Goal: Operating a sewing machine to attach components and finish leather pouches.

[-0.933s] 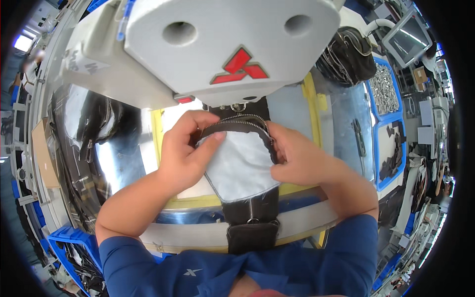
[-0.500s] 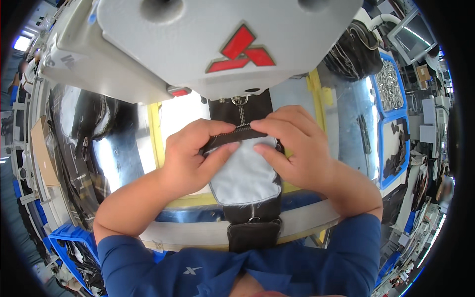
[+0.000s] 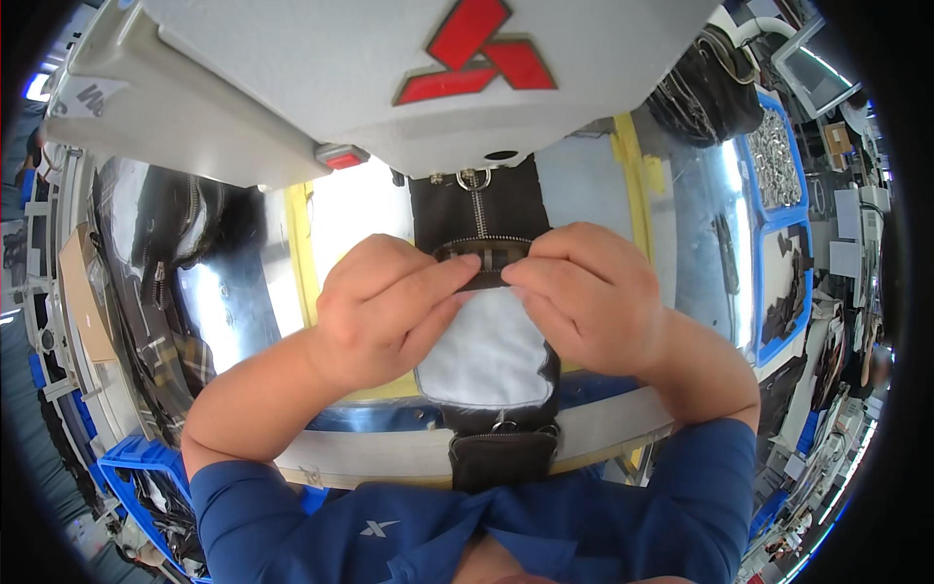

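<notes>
A dark brown fabric strip with zippered pieces lies under the machine head, running toward my body. On it sits a zippered pouch with a pale grey-blue panel (image 3: 482, 355) facing up. My left hand (image 3: 375, 311) pinches the pouch's near zipper edge from the left. From the right, my right hand (image 3: 598, 302) pinches the same edge, close to the other fingertips. Between the hands the zipper mouth gapes, and plaid lining (image 3: 494, 257) shows inside. Farther along are a straight metal zipper (image 3: 479, 214) and a D-ring (image 3: 474, 180). Nearest me hangs a small dark zippered piece (image 3: 502, 462).
A large grey machine head (image 3: 389, 127) overhangs the work closely. Dark zippered pieces (image 3: 161, 243) lie at left, above a blue crate (image 3: 146, 477). At right stand a blue bin of metal parts (image 3: 772, 156), a blue bin of dark pieces (image 3: 783, 292) and a black bundle (image 3: 708, 88).
Both hands have shifted their pinch to the near zipper edge, thumbs less spread. The pouch mouth now gapes, exposing plaid lining. The head view has shifted slightly.
</notes>
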Demonstrator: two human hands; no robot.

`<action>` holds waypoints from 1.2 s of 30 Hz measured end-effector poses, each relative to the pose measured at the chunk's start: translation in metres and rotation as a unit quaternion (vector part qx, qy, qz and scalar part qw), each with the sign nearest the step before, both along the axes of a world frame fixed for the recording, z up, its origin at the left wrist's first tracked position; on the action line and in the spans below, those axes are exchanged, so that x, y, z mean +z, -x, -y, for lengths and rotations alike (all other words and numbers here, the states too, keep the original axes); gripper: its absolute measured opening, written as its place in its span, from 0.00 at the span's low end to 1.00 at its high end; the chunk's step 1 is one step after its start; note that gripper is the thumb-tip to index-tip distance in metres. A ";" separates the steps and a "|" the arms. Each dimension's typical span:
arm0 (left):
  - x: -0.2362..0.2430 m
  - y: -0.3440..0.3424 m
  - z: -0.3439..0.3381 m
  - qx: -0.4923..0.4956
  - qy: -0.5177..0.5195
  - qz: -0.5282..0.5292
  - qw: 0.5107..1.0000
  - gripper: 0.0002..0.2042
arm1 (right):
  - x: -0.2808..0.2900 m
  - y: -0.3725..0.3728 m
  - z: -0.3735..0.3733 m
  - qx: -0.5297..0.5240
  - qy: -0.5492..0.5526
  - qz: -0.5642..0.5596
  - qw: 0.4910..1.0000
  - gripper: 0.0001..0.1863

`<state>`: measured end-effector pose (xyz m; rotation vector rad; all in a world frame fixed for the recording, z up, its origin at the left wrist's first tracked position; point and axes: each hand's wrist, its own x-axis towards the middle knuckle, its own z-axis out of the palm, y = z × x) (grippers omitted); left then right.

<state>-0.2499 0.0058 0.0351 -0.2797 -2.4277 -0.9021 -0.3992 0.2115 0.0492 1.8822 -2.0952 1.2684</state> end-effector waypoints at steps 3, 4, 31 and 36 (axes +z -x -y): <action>-0.002 0.002 -0.002 -0.014 -0.038 0.007 0.999 0.13 | 0.005 -0.004 0.002 0.004 -0.020 0.094 0.995 0.10; -0.003 0.003 -0.003 -0.018 -0.056 0.010 0.998 0.12 | 0.006 -0.004 0.002 0.004 -0.020 0.096 0.995 0.10; -0.006 0.006 -0.007 -0.005 -0.195 0.124 0.973 0.06 | 0.004 0.000 0.005 0.000 -0.089 0.218 0.972 0.06; 0.002 0.005 -0.009 -0.007 -0.200 0.158 0.967 0.05 | -0.001 0.000 0.006 0.002 -0.070 0.248 0.966 0.02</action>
